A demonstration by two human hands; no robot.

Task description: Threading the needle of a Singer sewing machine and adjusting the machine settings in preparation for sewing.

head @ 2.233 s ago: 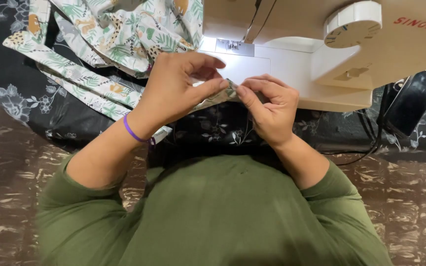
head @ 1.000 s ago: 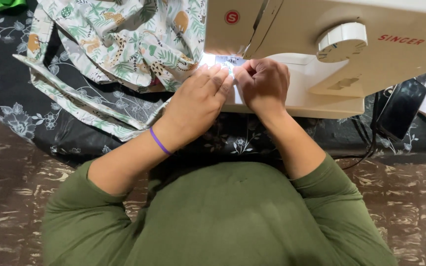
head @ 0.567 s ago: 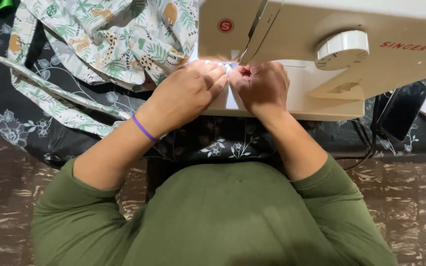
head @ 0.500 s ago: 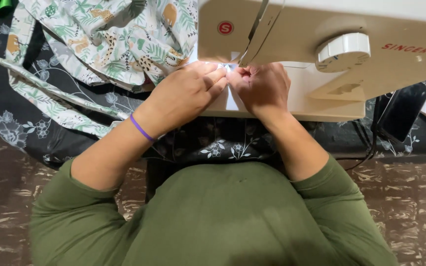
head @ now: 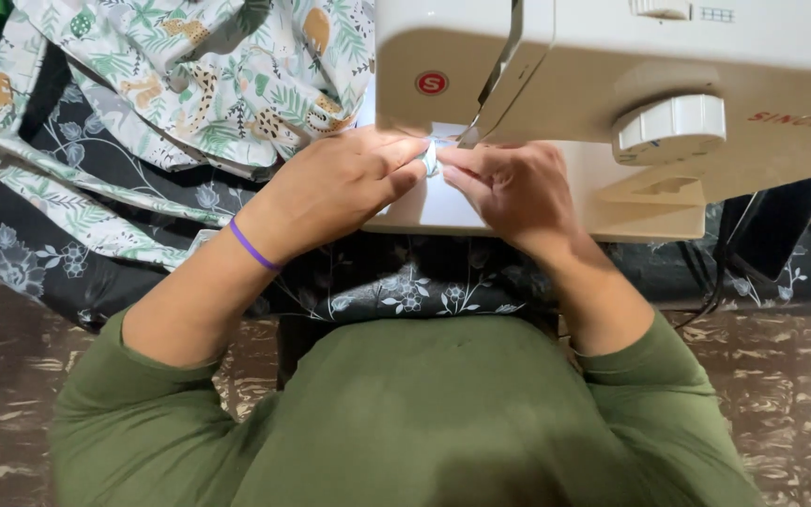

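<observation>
— Looking down, we see our left hand and right hand meeting on the bed of the sewing machine. What do they hold?

— Both pinch one small fold of pale fabric between them. Our left fingers are curled narrow around its edge, and our right thumb and forefinger are closed on the other side. The fold sits right under the machine's head, at about twelve o'clock from our chest.

— Can we see the needle?

— No, the head hides it; we cannot tell whether the fold lies under it.

— And the rest of the cloth?

— The printed cloth, with leaves and animals, lies bunched at ten o'clock, just beside our left hand, with a long strip trailing toward nine o'clock. Under everything lies a dark flowered cover on the table.

— Anything on our wrist?

— A purple band on the left one. At two o'clock the machine's white dial faces us, and at three o'clock a black pedal leans beside the machine.
</observation>
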